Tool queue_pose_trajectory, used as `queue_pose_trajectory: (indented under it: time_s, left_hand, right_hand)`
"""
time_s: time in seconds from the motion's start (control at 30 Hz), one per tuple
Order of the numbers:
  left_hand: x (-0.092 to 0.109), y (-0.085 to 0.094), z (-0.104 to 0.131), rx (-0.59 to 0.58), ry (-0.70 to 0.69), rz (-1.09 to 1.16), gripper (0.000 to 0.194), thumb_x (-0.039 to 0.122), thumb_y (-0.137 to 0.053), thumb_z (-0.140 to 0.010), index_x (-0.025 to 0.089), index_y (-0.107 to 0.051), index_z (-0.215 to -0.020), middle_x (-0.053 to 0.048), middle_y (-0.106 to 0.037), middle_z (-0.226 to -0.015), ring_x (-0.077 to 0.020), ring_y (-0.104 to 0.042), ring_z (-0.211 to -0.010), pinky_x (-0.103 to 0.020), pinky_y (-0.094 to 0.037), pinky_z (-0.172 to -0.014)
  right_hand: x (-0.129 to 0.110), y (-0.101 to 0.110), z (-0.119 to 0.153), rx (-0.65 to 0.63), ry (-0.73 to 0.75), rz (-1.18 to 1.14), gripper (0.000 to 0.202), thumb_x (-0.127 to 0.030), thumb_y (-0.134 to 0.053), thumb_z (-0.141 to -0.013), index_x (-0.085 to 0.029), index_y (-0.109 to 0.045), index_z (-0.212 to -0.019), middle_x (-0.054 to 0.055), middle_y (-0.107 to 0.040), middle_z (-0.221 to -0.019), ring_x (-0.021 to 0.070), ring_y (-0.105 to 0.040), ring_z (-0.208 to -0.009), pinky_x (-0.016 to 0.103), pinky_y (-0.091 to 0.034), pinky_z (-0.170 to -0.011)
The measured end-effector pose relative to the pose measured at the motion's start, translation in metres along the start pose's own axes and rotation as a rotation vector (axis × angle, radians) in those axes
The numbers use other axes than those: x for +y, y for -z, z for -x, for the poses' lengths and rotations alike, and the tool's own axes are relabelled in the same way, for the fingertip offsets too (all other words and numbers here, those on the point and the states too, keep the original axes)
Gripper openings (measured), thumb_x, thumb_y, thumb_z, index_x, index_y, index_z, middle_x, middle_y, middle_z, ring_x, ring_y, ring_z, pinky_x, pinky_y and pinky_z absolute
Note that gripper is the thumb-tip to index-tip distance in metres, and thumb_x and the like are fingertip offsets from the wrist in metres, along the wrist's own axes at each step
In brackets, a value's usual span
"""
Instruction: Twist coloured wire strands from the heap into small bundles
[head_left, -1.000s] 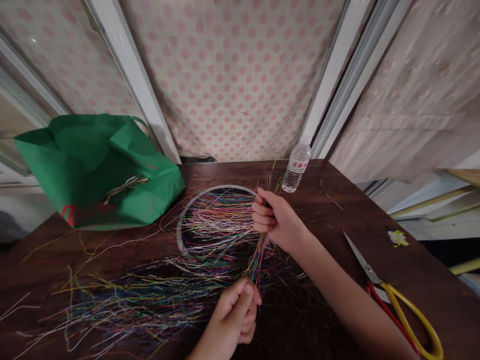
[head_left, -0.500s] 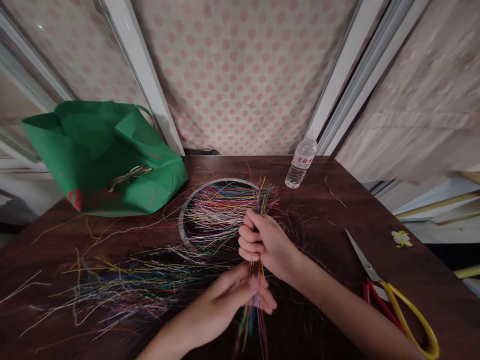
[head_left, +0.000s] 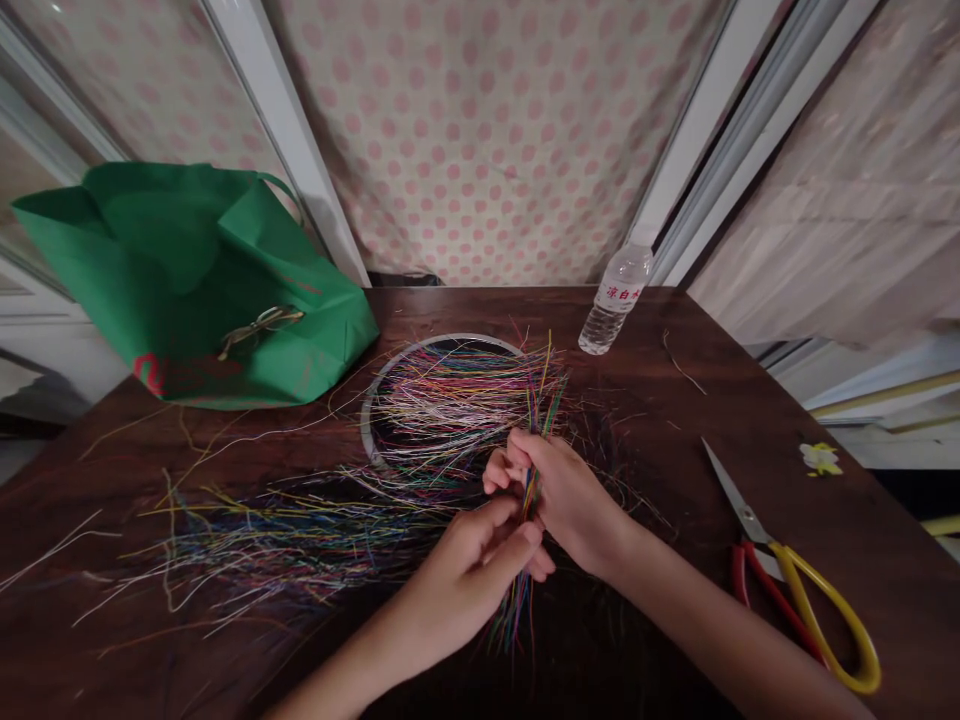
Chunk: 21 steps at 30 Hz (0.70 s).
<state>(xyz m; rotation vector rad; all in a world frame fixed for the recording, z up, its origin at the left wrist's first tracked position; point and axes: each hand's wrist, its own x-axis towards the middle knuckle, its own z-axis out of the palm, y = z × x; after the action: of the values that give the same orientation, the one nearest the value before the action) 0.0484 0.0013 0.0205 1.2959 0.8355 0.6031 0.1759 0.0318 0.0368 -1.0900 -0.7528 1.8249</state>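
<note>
- Left hand point(head_left: 474, 575), one: fingers bent, narrow, thumb over the lower part of the bundle, holding it loosely.
- Right hand point(head_left: 574, 495), one: just above the left, thumb and forefinger closed on the bundle, other fingers curled (less tightly).
- Bundle point(head_left: 529, 492) of thin coloured strands: upright between the hands, over the table point(head_left: 720, 640), ends showing above and below.
- Scissors point(head_left: 765, 548), one pair: on the table to the right, blades together, handles yellow and red.
- Strand pile point(head_left: 292, 545), many colours: spread on the table left of the hands.
- Second pile point(head_left: 450, 405): lying across a round dark patch with a pale rim point(head_left: 367, 425) (white and pink strands plentiful).
- Flower piece point(head_left: 820, 459), white and yellow: beyond the scissors, at right.
- Green bag point(head_left: 180, 250): open, left, with eyeglasses point(head_left: 262, 325) on it.
- Bottle point(head_left: 615, 298), clear, labelled: near the far edge.
- Curtain point(head_left: 480, 150), pink-dotted: behind the table.
</note>
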Motion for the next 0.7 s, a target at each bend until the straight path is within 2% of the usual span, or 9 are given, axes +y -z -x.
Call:
queue_pose_trajectory:
  time_s: [0.1, 0.17, 0.23, 0.3, 0.37, 0.43, 0.53, 0.7]
  left_hand:
    - [-0.003, -0.003, -0.005, -0.023, 0.026, 0.209, 0.022, 0.034, -0.048, -0.091, 0.013, -0.051, -0.087, -0.007, -0.066, -0.074, -0.0157, -0.066, -0.068, -0.033, -0.054, -0.071]
    - [-0.005, -0.005, -0.007, -0.019, 0.066, 0.282, 0.021, 0.035, -0.047, -0.091, 0.014, -0.048, -0.086, -0.004, -0.063, -0.071, -0.0125, -0.063, -0.055, -0.028, -0.054, -0.057]
    - [-0.007, -0.005, -0.008, -0.019, 0.098, 0.331, 0.022, 0.038, -0.045, -0.091, 0.016, -0.044, -0.089, 0.000, -0.060, -0.066, -0.0076, -0.053, -0.039, -0.021, -0.046, -0.040]
    - [-0.009, -0.005, -0.007, 0.003, 0.091, 0.373, 0.024, 0.042, -0.045, -0.091, 0.018, -0.042, -0.090, 0.005, -0.053, -0.060, -0.0028, -0.036, -0.032, -0.015, -0.031, -0.031]
    - [-0.011, -0.003, -0.007, 0.046, 0.065, 0.411, 0.024, 0.043, -0.046, -0.091, 0.020, -0.041, -0.089, 0.008, -0.047, -0.056, -0.0006, -0.023, -0.033, -0.012, -0.020, -0.031]
    - [-0.013, -0.001, -0.007, 0.079, 0.044, 0.437, 0.025, 0.043, -0.046, -0.091, 0.020, -0.039, -0.085, 0.009, -0.044, -0.056, -0.0006, -0.020, -0.036, -0.012, -0.016, -0.034]
    - [-0.016, 0.002, -0.007, 0.152, 0.018, 0.406, 0.024, 0.042, -0.044, -0.092, 0.020, -0.038, -0.083, 0.009, -0.042, -0.056, -0.0019, -0.023, -0.039, -0.013, -0.017, -0.036]
    - [-0.024, 0.003, -0.006, 0.277, 0.018, 0.244, 0.020, 0.040, -0.037, -0.095, 0.021, -0.042, -0.091, 0.009, -0.040, -0.055, -0.0051, -0.028, -0.041, -0.015, -0.023, -0.038]
  right_hand:
    - [0.007, -0.003, 0.000, 0.049, 0.011, 0.044, 0.034, -0.037, -0.047, -0.086, -0.019, -0.043, -0.057, 0.000, -0.053, -0.062, 0.0079, -0.045, -0.047, 0.019, -0.029, -0.036]
    - [0.010, -0.003, -0.002, 0.046, 0.004, 0.089, 0.035, -0.041, -0.045, -0.087, -0.019, -0.045, -0.060, -0.001, -0.053, -0.065, 0.0066, -0.041, -0.043, 0.019, -0.025, -0.033]
    - [0.012, 0.001, -0.004, 0.036, 0.006, 0.139, 0.034, -0.043, -0.046, -0.087, -0.019, -0.050, -0.064, 0.000, -0.055, -0.069, 0.0059, -0.039, -0.043, 0.020, -0.023, -0.033]
    - [0.011, 0.006, -0.005, 0.020, 0.050, 0.189, 0.031, -0.042, -0.049, -0.087, -0.018, -0.055, -0.069, -0.001, -0.054, -0.067, 0.0065, -0.040, -0.048, 0.020, -0.028, -0.039]
    - [0.010, 0.013, -0.002, -0.030, 0.112, 0.261, 0.026, -0.039, -0.052, -0.087, -0.018, -0.058, -0.075, -0.002, -0.050, -0.065, 0.0081, -0.043, -0.054, 0.021, -0.036, -0.049]
    - [0.011, 0.018, 0.003, -0.083, 0.166, 0.376, 0.017, -0.036, -0.055, -0.085, -0.018, -0.057, -0.083, -0.003, -0.050, -0.067, 0.0102, -0.049, -0.059, 0.025, -0.040, -0.058]
    - [0.015, 0.020, 0.012, -0.110, 0.160, 0.537, 0.015, -0.028, -0.061, -0.081, -0.020, -0.052, -0.091, -0.002, -0.060, -0.070, 0.0144, -0.059, -0.064, 0.029, -0.043, -0.064]
    - [0.028, 0.018, 0.020, -0.019, 0.226, 0.764, 0.009, -0.025, -0.055, -0.086, -0.021, -0.052, -0.078, 0.003, -0.066, -0.069, 0.0184, -0.063, -0.066, 0.033, -0.045, -0.065]
